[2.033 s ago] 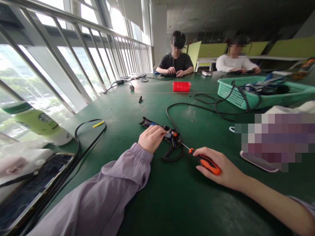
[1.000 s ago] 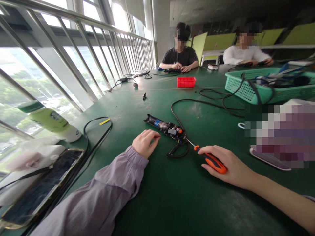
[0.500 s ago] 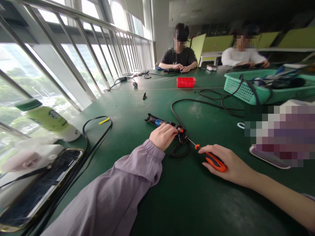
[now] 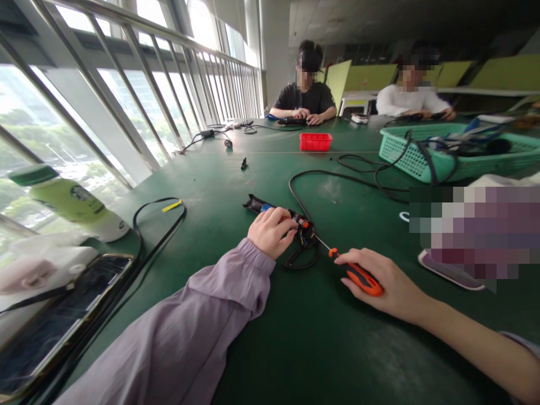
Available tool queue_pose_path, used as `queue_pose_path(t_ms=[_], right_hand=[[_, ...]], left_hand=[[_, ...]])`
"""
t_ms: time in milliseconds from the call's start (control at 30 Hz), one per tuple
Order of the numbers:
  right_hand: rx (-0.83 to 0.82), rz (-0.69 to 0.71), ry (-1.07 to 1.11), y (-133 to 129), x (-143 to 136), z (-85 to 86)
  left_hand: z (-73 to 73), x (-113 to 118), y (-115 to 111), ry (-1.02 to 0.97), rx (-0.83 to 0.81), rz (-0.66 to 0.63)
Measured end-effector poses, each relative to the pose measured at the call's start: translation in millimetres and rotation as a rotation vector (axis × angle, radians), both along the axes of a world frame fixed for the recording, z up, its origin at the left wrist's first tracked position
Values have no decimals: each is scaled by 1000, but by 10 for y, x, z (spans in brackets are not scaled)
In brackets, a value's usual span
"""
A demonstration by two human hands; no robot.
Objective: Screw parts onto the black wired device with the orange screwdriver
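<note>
An opened black corded device point(image 4: 252, 202) lies on the green table, showing a blue cylinder, an orange-red part and thin wires inside. My left hand point(image 4: 270, 232) is closed over its middle, fingers bent against the inner parts and hiding some of them. In my right hand point(image 4: 390, 284) is a screwdriver point(image 4: 363, 279) with an orange and black handle, thumb and fingers around the grip. Its shaft slants up-left to the wire end of the device; what the tip touches is too small to make out. A black cord point(image 4: 291, 179) runs from that end.
Left: a green-capped bottle point(image 4: 70, 199), a phone point(image 4: 63, 320) and a black strap point(image 4: 177, 225). Ahead: a small black piece point(image 4: 243, 163) and a red bin point(image 4: 315, 142). A green basket point(image 4: 405, 160) of cables stands right, near a blurred item. Two people sit at the far side.
The whole view has shifted slightly, so things appear a little further left. My left fingers have moved slightly on the device; the screwdriver keeps its place at its wire end.
</note>
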State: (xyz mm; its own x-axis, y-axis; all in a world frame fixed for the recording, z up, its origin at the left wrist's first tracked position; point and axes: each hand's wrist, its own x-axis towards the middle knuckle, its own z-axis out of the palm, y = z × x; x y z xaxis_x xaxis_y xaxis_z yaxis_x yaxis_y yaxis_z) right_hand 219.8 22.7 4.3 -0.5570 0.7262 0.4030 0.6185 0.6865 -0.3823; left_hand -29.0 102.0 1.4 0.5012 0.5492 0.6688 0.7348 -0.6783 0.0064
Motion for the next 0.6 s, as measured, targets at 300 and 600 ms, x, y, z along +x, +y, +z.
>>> queue_pose_path(t_ms=[300,600], right_hand=[[28,-135,281,-59,55,18],[62,-39,318,-111,22,8]], left_hand=[[-66,-25,92,23,-197,73],[-15,-10,17,66,-136,82]])
